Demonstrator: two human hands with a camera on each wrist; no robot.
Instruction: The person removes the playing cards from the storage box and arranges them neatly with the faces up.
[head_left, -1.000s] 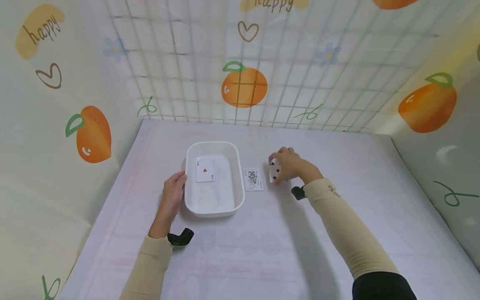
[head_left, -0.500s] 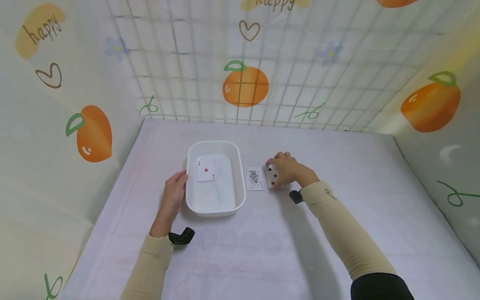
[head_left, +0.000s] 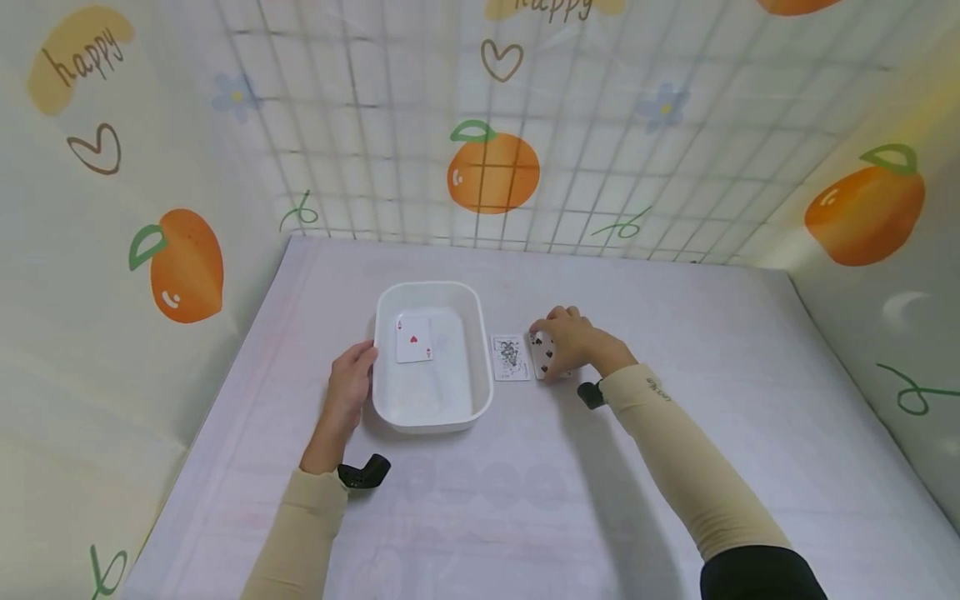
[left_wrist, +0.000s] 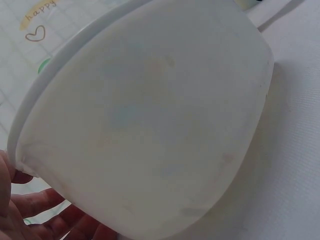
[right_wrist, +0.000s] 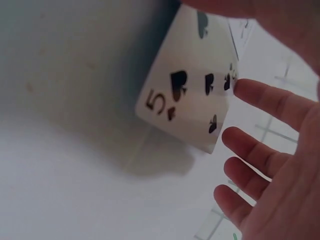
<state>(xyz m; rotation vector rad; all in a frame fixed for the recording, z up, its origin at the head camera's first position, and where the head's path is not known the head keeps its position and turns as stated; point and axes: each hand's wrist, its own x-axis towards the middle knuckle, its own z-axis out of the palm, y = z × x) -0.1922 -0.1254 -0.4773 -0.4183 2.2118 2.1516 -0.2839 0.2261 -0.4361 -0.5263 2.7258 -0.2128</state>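
Observation:
My left hand [head_left: 350, 379] grips the left rim of a white plastic tub [head_left: 432, 428], its fingers against the outer wall in the left wrist view. An ace of hearts [head_left: 413, 339] lies face up inside the tub. My right hand [head_left: 573, 340] pinches a five of spades [right_wrist: 192, 82] by its edges, thumb on one side and index finger on the other; the remaining fingers are spread off the card in the right wrist view. In the head view the hand covers part of this card. A joker card [head_left: 512, 358] lies face up between the tub and the five of spades.
A pale cloth covers the table [head_left: 495, 517]. Behind it rises a wire grid [head_left: 600, 167] with a fruit-printed sheet, and printed sheets also hang at both sides. Dark wrist cameras [head_left: 365, 472] sit at both cuffs.
My right hand has slid slightly left with the five of spades, bringing it closer beside the joker. My left hand stays on the tub's rim.

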